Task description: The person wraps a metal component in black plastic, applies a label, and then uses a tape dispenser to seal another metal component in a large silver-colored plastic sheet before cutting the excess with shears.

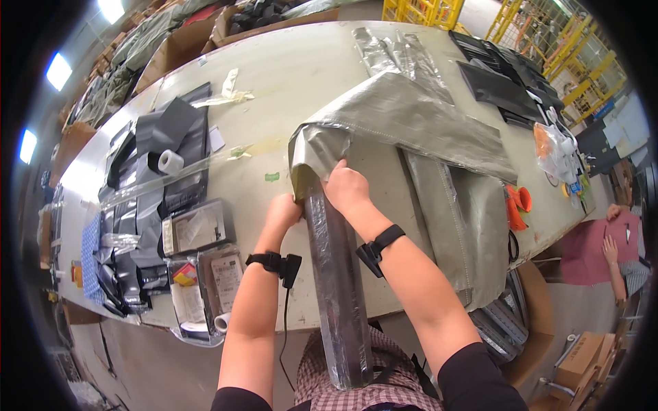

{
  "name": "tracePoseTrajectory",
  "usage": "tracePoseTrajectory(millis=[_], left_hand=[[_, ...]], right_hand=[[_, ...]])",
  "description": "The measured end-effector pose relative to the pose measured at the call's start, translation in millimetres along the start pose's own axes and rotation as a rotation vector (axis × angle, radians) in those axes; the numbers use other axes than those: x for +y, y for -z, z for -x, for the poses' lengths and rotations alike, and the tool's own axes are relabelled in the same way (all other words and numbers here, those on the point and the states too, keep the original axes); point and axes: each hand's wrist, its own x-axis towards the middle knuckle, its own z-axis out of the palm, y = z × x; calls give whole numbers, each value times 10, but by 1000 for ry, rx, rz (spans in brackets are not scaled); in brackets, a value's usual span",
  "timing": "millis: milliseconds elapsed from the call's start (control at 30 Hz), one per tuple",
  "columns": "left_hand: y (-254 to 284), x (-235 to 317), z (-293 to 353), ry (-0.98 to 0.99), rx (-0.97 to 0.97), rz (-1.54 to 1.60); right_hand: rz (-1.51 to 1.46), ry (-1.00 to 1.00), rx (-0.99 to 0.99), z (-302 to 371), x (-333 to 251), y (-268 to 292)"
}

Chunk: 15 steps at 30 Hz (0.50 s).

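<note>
A long dark bundle (334,281) wrapped in clear plastic runs from my lap up over the table edge. Its far end goes into the mouth of a silver woven bag (411,113), which folds over and stretches to the right. My left hand (283,211) is closed on the left edge of the bag's mouth, its fingertips partly hidden. My right hand (346,186) grips the bag's right edge, close against the bundle. More silver sheeting (459,219) lies flat to the right of my right hand. Each wrist wears a black strap.
Orange-handled scissors (517,205) lie at the right edge. Black plastic bags (507,85) are stacked far right, and more black bags (154,164) lie left with a white roll (171,162). Clear trays (199,229) stand front left. Another person in pink (596,250) is at right.
</note>
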Motion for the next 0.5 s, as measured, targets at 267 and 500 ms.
tracePoseTrajectory(millis=[267, 500], left_hand=[[-46, -251, 968, -502, 223, -360], [-354, -428, 2091, -604, -61, -236]], right_hand=[[209, 599, 181, 950, 905, 172], [23, 764, -206, 1945, 913, 312]])
